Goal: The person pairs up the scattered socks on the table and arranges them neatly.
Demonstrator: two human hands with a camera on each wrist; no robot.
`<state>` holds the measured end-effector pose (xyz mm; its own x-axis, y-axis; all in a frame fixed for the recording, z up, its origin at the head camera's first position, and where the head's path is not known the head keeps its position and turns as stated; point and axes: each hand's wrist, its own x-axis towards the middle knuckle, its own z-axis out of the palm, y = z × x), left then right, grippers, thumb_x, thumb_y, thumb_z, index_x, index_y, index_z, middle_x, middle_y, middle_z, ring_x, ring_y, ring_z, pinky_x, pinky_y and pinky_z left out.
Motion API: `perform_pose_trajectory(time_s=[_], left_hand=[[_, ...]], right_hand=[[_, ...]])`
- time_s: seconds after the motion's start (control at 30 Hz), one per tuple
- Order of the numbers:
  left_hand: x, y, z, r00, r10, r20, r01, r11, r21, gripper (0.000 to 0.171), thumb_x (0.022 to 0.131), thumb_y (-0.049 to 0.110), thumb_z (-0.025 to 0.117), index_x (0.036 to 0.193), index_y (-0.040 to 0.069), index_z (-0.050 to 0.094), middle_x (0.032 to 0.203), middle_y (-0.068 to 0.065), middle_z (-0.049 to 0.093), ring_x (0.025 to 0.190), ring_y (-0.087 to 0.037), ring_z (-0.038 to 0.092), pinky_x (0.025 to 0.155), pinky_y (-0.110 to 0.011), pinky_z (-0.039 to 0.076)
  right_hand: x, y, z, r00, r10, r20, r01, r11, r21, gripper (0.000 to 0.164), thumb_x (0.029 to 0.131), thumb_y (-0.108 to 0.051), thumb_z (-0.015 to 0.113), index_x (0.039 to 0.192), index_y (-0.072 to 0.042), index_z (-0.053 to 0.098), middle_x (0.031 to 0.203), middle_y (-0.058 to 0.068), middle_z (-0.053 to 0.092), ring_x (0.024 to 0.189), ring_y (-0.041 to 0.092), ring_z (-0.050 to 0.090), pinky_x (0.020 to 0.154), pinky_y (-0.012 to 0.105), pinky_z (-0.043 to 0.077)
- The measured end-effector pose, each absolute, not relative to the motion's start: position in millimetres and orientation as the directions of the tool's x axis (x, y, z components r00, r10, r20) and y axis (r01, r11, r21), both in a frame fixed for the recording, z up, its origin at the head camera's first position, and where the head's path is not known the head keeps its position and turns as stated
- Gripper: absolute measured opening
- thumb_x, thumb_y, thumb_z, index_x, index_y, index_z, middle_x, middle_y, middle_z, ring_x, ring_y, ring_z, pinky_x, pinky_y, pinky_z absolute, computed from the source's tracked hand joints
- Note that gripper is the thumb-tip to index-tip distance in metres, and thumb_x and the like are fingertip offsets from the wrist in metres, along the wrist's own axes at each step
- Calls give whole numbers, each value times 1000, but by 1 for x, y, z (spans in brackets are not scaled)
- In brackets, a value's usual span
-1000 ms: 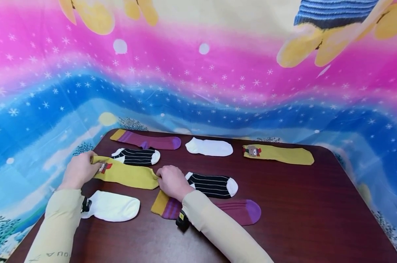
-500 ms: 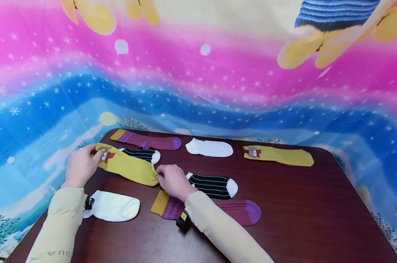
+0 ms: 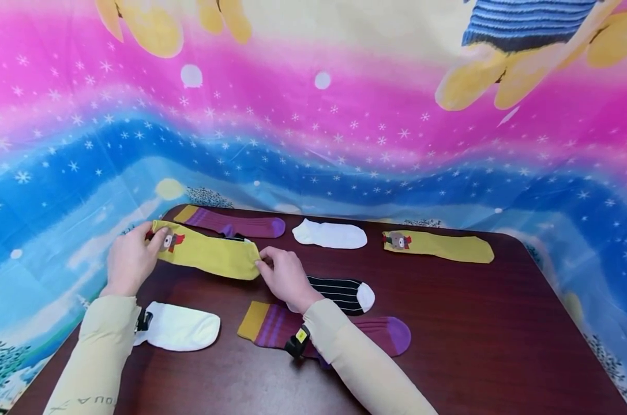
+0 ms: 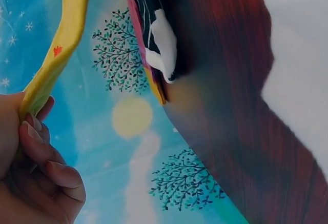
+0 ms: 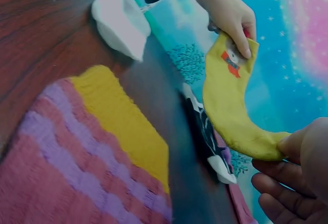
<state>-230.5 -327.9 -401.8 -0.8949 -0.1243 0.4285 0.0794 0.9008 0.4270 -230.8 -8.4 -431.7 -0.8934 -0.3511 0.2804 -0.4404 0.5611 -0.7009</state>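
Note:
A yellow sock (image 3: 209, 253) with a bear-like face and red bow is stretched between both hands, lifted off the table. My left hand (image 3: 132, 256) pinches its cuff end; my right hand (image 3: 287, 275) pinches the toe end between thumb and fingers. In the right wrist view the sock (image 5: 225, 96) sags in a curve between the two hands. Behind it, a black striped sock (image 5: 202, 126) is mostly hidden in the head view. A second black striped sock (image 3: 339, 293) and a purple sock (image 3: 274, 323) with a mustard cuff lie partly under my right hand and forearm.
A white sock (image 3: 183, 327) lies beside my left wrist. Along the back lie another purple sock (image 3: 240, 223), a white sock (image 3: 331, 235) and a matching yellow sock (image 3: 443, 246). The dark wooden table (image 3: 479, 346) meets a printed cloth backdrop (image 3: 313, 138).
Both hands have raised the yellow sock away from me, and its toe end has swung up and right with my right hand. It now covers most of the black striped sock behind.

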Motion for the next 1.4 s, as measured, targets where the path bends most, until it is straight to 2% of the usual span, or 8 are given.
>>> perform_pose_trajectory(time_s=[0.33, 0.47, 0.7, 0.9, 1.1, 1.4], left_hand=[[-237, -312, -401, -893, -137, 430, 79, 891, 448, 39, 107, 42, 52, 95, 5, 53, 64, -9, 49, 48, -26, 40, 48, -39, 30], [-242, -305, -403, -884, -127, 450, 93, 895, 436, 38, 108, 41, 49, 94, 5, 52, 67, -11, 53, 50, -25, 42, 48, -38, 32], [-246, -296, -405, -884, -100, 456, 110, 905, 412, 40, 109, 41, 45, 86, 8, 47, 59, -8, 40, 45, -26, 38, 46, -39, 30], [-248, -290, -405, -886, -66, 458, 141, 905, 402, 41, 108, 44, 47, 87, 9, 47, 58, -6, 40, 45, -25, 38, 46, -39, 30], [-250, -282, -407, -898, -27, 438, 164, 905, 392, 37, 108, 39, 49, 85, 10, 45, 60, -6, 41, 49, -25, 41, 48, -38, 31], [-252, -267, -404, -924, 45, 380, 208, 894, 398, 29, 110, 32, 47, 95, 7, 48, 62, -6, 45, 50, -24, 43, 49, -38, 34]], right_hand=[[-240, 12, -427, -918, -237, 318, -396, 486, -779, 10, 98, -15, 71, 103, -8, 74, 92, -2, 74, 80, 7, 68, 70, 24, 54], [-243, 20, -425, -928, -207, 311, -373, 473, -798, 8, 98, -16, 70, 102, -10, 73, 91, -3, 74, 81, 8, 67, 71, 27, 54], [-247, 37, -421, -939, -162, 302, -343, 420, -841, 6, 102, -16, 64, 103, -11, 66, 89, -3, 74, 81, 12, 67, 73, 34, 51], [-254, 52, -415, -933, -107, 345, -357, 408, -840, 4, 100, -11, 67, 102, -9, 66, 88, 1, 75, 82, 15, 69, 75, 36, 52], [-259, 65, -413, -928, -78, 364, -361, 428, -829, 6, 98, -9, 68, 102, -6, 66, 88, 4, 75, 83, 18, 69, 73, 36, 52], [-264, 82, -412, -943, -26, 330, -307, 444, -842, 7, 99, -11, 68, 104, -7, 66, 88, 4, 75, 82, 19, 70, 72, 37, 53]])
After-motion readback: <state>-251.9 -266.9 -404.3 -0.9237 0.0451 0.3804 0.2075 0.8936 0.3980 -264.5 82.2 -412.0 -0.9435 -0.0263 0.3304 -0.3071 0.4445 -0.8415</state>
